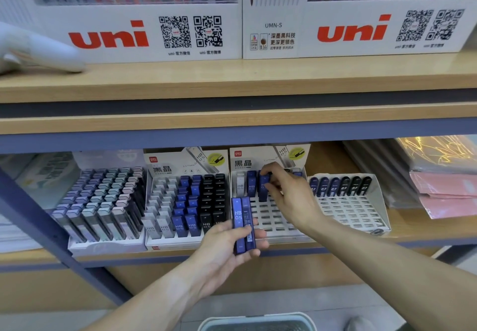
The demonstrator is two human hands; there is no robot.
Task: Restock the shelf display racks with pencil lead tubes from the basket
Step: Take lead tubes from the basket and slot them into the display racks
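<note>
Head view: the right hand (284,188) pinches a blue plastic lead tube (263,187) into the back row of the white slotted rack (273,217) at the shelf's front edge. The left hand (227,243) grips two spare blue tubes (243,223). They look light, stiff and slick; best pinched by the cap end.

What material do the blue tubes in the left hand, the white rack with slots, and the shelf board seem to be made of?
The two blue rectangular lead tubes in the left hand look like glossy, partly see-through plastic with printed lettering. The white slotted display rack seems to be card or thin matte plastic; I cannot tell which. The light brown shelf board shows a wood-grain pattern, probably laminate rather than solid wood.
</note>
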